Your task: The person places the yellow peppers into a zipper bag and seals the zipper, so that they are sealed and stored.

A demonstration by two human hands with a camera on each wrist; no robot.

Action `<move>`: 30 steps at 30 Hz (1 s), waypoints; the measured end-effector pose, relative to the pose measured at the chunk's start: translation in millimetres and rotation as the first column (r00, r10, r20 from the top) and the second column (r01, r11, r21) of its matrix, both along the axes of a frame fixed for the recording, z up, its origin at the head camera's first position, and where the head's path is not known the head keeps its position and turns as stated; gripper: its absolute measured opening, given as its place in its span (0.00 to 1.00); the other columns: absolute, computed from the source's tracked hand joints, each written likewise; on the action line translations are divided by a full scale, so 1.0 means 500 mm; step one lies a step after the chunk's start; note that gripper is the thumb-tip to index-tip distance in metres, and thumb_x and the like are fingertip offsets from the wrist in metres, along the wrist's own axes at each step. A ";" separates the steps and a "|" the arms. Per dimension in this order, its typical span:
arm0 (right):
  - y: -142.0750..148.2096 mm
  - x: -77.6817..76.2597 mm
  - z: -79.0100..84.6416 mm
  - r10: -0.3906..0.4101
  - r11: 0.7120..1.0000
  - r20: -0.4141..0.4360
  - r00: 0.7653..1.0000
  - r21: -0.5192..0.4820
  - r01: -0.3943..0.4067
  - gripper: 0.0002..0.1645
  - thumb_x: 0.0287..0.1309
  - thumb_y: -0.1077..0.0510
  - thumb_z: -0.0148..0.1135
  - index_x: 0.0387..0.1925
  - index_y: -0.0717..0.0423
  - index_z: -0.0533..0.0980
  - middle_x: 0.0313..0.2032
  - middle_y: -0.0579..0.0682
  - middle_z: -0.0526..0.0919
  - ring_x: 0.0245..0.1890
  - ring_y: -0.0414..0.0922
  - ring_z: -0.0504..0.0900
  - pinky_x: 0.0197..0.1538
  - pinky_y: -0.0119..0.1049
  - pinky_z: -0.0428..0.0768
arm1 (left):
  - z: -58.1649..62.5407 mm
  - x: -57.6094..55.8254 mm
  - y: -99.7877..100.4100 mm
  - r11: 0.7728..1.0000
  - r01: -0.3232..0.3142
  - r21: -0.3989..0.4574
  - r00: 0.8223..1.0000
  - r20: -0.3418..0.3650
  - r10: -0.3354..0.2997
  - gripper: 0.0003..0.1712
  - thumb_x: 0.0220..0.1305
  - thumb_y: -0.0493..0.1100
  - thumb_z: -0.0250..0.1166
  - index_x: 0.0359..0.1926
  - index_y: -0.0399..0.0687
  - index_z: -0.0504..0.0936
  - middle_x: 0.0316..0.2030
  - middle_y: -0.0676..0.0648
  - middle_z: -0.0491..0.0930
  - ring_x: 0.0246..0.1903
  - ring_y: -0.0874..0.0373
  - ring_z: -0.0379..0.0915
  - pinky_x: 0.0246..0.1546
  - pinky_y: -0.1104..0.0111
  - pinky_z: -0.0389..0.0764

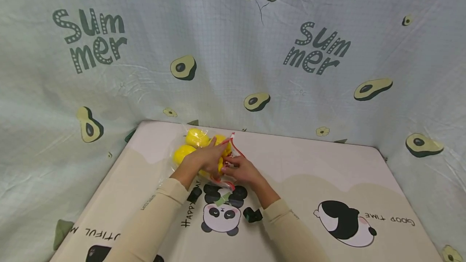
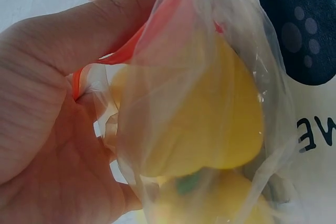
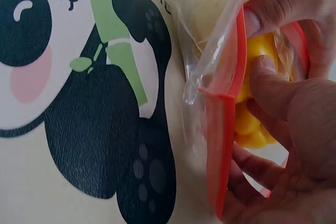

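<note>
Several smooth, rounded yellow pieces (image 1: 196,137) fill a crinkled clear plastic bag (image 2: 233,3) lying just beyond the printed panda (image 1: 221,216). There, the left hand (image 1: 205,161) spreads, thumb extended along its red strip (image 3: 240,51); the right hand (image 1: 245,171) meets a glossy lobed piece (image 3: 251,129) in its mouth, grip unclear.

One of the hands (image 2: 47,87) grips a clear bag (image 2: 173,45) with yellow objects (image 2: 226,135) inside.

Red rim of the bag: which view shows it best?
The right wrist: the red rim is close, a long stretch uncovered. The left wrist shows part, beside the left hand; the head view shows it small, partly covered.
</note>
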State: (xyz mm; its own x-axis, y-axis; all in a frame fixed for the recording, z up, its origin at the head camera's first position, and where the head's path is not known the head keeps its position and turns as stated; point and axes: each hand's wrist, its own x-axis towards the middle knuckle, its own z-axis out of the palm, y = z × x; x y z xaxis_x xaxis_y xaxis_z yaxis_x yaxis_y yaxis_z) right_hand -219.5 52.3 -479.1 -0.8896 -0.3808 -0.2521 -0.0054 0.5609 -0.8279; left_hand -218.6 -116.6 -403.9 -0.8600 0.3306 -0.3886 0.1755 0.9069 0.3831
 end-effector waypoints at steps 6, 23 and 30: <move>-0.009 0.007 -0.003 0.007 1.000 -0.037 0.999 0.013 -0.006 0.29 0.67 0.45 0.69 0.65 0.49 0.81 0.61 0.52 0.85 0.66 0.56 0.78 0.69 0.59 0.78 | -0.001 0.003 0.002 1.000 -0.007 0.013 1.000 0.007 0.007 0.71 0.46 0.42 0.85 0.84 0.58 0.49 0.84 0.45 0.48 0.85 0.44 0.31 0.74 0.35 0.65; -0.005 0.003 0.021 -0.192 0.979 0.087 0.978 -0.061 0.197 0.26 0.66 0.49 0.70 0.63 0.51 0.82 0.58 0.53 0.86 0.55 0.50 0.82 0.59 0.44 0.85 | -0.009 -0.002 -0.001 0.999 -0.034 0.016 0.999 0.016 0.034 0.73 0.45 0.45 0.86 0.85 0.57 0.48 0.84 0.47 0.51 0.85 0.44 0.25 0.75 0.26 0.45; 0.015 -0.011 0.065 -0.476 0.872 -0.045 0.878 -0.156 0.464 0.13 0.67 0.54 0.67 0.47 0.56 0.87 0.46 0.55 0.89 0.44 0.49 0.85 0.52 0.40 0.88 | -0.005 -0.001 0.013 0.999 -0.044 0.008 0.999 -0.005 0.044 0.67 0.52 0.50 0.83 0.84 0.57 0.49 0.83 0.48 0.54 0.85 0.45 0.26 0.77 0.28 0.45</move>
State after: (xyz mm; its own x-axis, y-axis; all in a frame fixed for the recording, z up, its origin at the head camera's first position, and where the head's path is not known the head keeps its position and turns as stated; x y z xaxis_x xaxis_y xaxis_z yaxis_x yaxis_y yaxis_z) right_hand -225.2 59.8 -446.8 -0.9869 0.0620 -0.1491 0.1615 0.3956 -0.9041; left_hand -219.3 -110.3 -406.2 -0.8759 0.2951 -0.3817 0.1374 0.9109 0.3890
